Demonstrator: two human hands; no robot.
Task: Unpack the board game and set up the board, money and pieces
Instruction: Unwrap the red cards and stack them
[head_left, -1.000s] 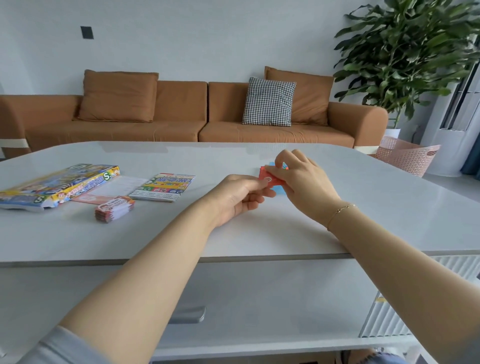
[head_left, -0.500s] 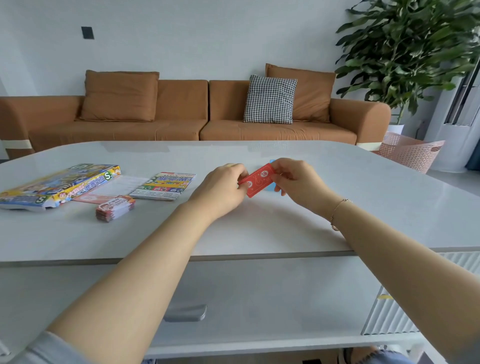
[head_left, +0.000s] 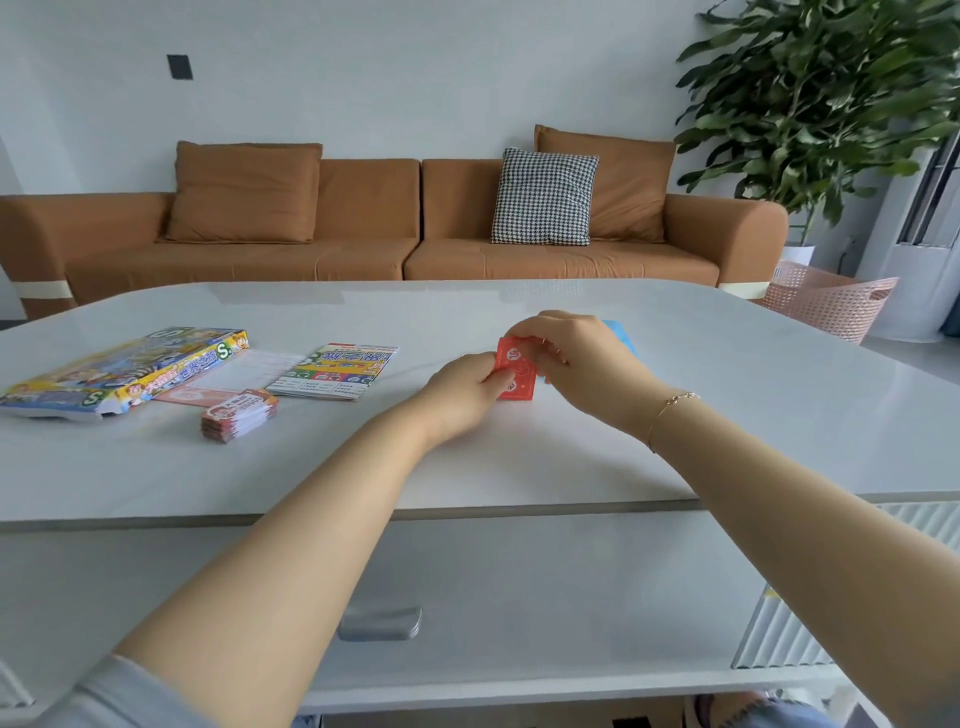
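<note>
On the white table (head_left: 727, 415), the game box (head_left: 119, 371) lies at ten o'clock, the folded board (head_left: 335, 371) beside it. At centre, left hand (head_left: 457, 395) and right hand (head_left: 582, 364) both pinch an upright red stack of money (head_left: 517, 371).

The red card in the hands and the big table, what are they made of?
The red card looks like thin printed paper or light card: flat, matte, with pale print. The table looks like smooth stone or a glossy coated top: pale grey, with soft reflections near its far edge. I cannot tell which.
</note>
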